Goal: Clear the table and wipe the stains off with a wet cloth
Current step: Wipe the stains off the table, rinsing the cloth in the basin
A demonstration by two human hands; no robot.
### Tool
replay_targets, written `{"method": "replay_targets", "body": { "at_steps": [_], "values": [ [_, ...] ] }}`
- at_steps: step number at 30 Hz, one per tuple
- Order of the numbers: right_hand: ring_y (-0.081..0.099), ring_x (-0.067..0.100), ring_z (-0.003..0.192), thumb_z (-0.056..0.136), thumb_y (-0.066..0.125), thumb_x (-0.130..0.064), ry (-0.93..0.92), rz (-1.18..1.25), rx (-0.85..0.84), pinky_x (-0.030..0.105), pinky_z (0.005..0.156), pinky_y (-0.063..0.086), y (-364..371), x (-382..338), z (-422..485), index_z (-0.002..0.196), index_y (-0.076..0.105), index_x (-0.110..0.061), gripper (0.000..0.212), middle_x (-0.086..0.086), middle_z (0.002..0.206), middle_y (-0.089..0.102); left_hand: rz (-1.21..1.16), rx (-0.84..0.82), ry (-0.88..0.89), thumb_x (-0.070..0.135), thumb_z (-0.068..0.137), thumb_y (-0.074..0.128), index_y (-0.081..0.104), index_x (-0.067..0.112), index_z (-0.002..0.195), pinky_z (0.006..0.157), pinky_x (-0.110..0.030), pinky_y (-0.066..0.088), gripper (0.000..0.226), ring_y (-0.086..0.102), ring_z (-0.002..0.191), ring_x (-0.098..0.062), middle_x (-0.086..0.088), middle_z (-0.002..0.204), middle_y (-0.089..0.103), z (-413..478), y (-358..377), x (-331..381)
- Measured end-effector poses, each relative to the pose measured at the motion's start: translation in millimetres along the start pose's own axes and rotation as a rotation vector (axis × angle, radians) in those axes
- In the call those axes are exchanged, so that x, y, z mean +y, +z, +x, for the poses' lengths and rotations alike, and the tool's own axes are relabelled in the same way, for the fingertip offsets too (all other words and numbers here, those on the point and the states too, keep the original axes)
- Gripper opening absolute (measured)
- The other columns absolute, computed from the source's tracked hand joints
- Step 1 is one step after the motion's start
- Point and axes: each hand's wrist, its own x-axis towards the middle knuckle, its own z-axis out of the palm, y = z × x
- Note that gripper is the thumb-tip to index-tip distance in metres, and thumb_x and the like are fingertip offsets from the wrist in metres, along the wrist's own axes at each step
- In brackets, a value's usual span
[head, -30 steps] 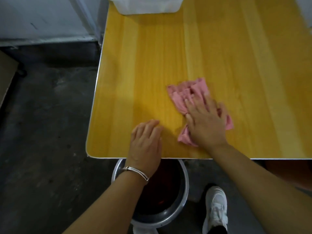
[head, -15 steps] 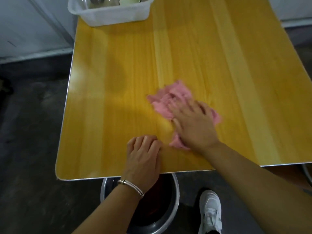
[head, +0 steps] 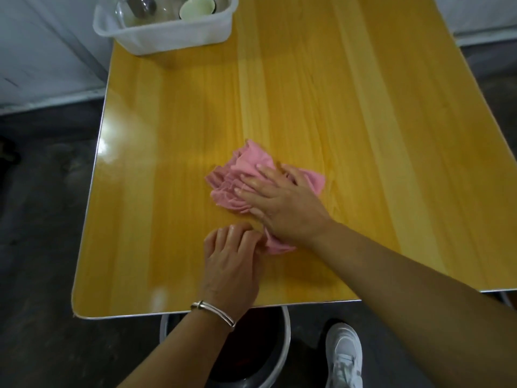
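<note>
Since a second ago the right hand (head: 282, 208) has been turned so that its fingers point leftward across the pink cloth (head: 237, 175). The left hand (head: 232, 264) has been brought up from the near edge to the cloth's trailing end.

The cloth lies crumpled on the yellow wood-grain table (head: 363, 121), toward the near half and a little left of the middle. It is pinned under the right hand, whose fingers are spread and pressed flat on it. The left hand rests on the table top just beside the cloth, with its fingers bent at the knuckles. Whether a fold is pinched cannot be told. A silver bracelet (head: 215, 310) is worn on that wrist.

A translucent white tub (head: 167, 35) stands at the far left corner with dishes gathered in it, among them a pale green bowl (head: 197, 8). Below the near edge a metal-rimmed basin (head: 279, 345) with a dark inside stands on the floor, beside a white shoe (head: 344, 357).

Clearing appears to be done, and the wiping step is judged to be in hand. A wet sheen shows on the left part of the top. The right and far parts look duller and are probably still to be covered, though no stain can be made out. The next move calls for steady downward pressure and broad overlapping strokes toward the unwiped side, with the cloth kept bunched under the palm.
</note>
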Motion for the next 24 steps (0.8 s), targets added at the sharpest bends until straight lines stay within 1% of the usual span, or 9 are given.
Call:
{"method": "replay_targets", "body": {
  "at_steps": [4, 8, 10, 13, 15, 17, 19, 21, 24],
  "values": [
    [0.020, 0.022, 0.144, 0.089, 0.012, -0.044, 0.404, 0.003, -0.011, 0.045, 0.112, 0.015, -13.3, 64.4, -13.5, 0.143, 0.032, -0.036, 0.058, -0.007, 0.154, 0.027, -0.003, -0.045, 0.029, 0.025, 0.082, 0.043, 0.053, 0.020, 0.099, 0.091, -0.033, 0.029, 0.020, 0.045, 0.097, -0.018, -0.003, 0.105, 0.060, 11.6, 10.7, 23.3],
    [0.021, 0.028, 0.142, 0.089, 0.015, -0.042, 0.687, -0.002, 0.055, 0.047, 0.110, 0.017, -15.4, 84.7, -34.3, 0.142, 0.038, -0.027, 0.059, -0.002, 0.152, 0.032, 0.001, -0.092, 0.055, 0.029, 0.086, 0.042, 0.055, 0.018, 0.110, 0.105, -0.041, 0.025, 0.030, 0.042, 0.118, -0.018, -0.004, 0.122, 0.058, 12.3, 19.4, 38.8],
    [0.028, 0.032, 0.139, 0.086, 0.015, -0.043, 0.663, -0.027, 0.085, 0.047, 0.105, 0.022, -8.9, 62.5, -31.2, 0.138, 0.044, -0.026, 0.062, -0.002, 0.149, 0.038, -0.004, -0.094, 0.066, 0.030, 0.085, 0.042, 0.053, 0.017, 0.114, 0.108, -0.042, 0.024, 0.033, 0.041, 0.122, -0.018, -0.004, 0.125, 0.056, 11.9, 19.5, 41.9],
    [0.052, 0.034, 0.122, 0.083, 0.032, -0.037, 0.369, -0.047, 0.092, 0.044, 0.097, 0.036, -3.9, 19.5, -22.7, 0.124, 0.060, -0.025, 0.051, -0.002, 0.133, 0.058, -0.002, -0.069, 0.024, 0.031, 0.084, 0.046, 0.052, 0.017, 0.109, 0.107, -0.043, 0.024, 0.030, 0.042, 0.122, -0.018, -0.005, 0.125, 0.056, 13.4, 15.2, 38.8],
    [0.053, 0.031, 0.122, 0.084, 0.038, -0.036, 0.173, -0.018, 0.092, 0.044, 0.098, 0.033, -1.7, 12.2, -21.2, 0.121, 0.062, -0.026, 0.045, -0.003, 0.130, 0.060, 0.013, -0.065, 0.007, 0.033, 0.084, 0.048, 0.049, 0.017, 0.105, 0.108, -0.043, 0.023, 0.026, 0.042, 0.123, -0.018, -0.005, 0.126, 0.055, 13.6, 13.7, 35.0],
    [0.050, 0.028, 0.126, 0.086, 0.036, -0.039, 0.087, -0.018, 0.094, 0.045, 0.099, 0.024, -1.9, 29.1, -22.5, 0.124, 0.060, -0.028, 0.046, -0.004, 0.133, 0.057, 0.053, -0.093, 0.034, 0.034, 0.085, 0.047, 0.047, 0.018, 0.110, 0.110, -0.044, 0.021, 0.030, 0.040, 0.126, -0.019, -0.005, 0.128, 0.054, 12.0, 14.5, 34.6],
    [0.043, 0.026, 0.132, 0.088, 0.031, -0.043, 0.204, -0.039, 0.093, 0.044, 0.101, 0.020, -6.0, 58.4, -33.1, 0.130, 0.053, -0.032, 0.049, -0.004, 0.139, 0.051, 0.073, -0.114, 0.057, 0.036, 0.084, 0.045, 0.046, 0.017, 0.112, 0.110, -0.046, 0.019, 0.034, 0.038, 0.128, -0.021, -0.007, 0.130, 0.052, 15.1, 15.8, 40.7],
    [0.036, 0.028, 0.137, 0.088, 0.025, -0.044, 0.473, -0.030, 0.097, 0.047, 0.102, 0.023, -12.0, 95.1, -57.3, 0.135, 0.047, -0.032, 0.053, -0.003, 0.145, 0.045, 0.061, -0.107, 0.061, 0.035, 0.083, 0.044, 0.045, 0.017, 0.112, 0.110, -0.046, 0.018, 0.034, 0.036, 0.129, -0.020, -0.008, 0.131, 0.051, 22.8, 19.7, 53.4],
    [0.034, 0.033, 0.136, 0.089, 0.021, -0.043, 0.738, -0.004, 0.119, 0.049, 0.098, 0.029, -18.9, 111.7, -86.4, 0.133, 0.050, -0.025, 0.057, 0.003, 0.144, 0.046, 0.013, -0.063, 0.067, 0.029, 0.081, 0.044, 0.045, 0.016, 0.112, 0.109, -0.047, 0.018, 0.034, 0.035, 0.129, -0.020, -0.009, 0.130, 0.053, 30.6, 23.4, 69.8]
  ]
}}
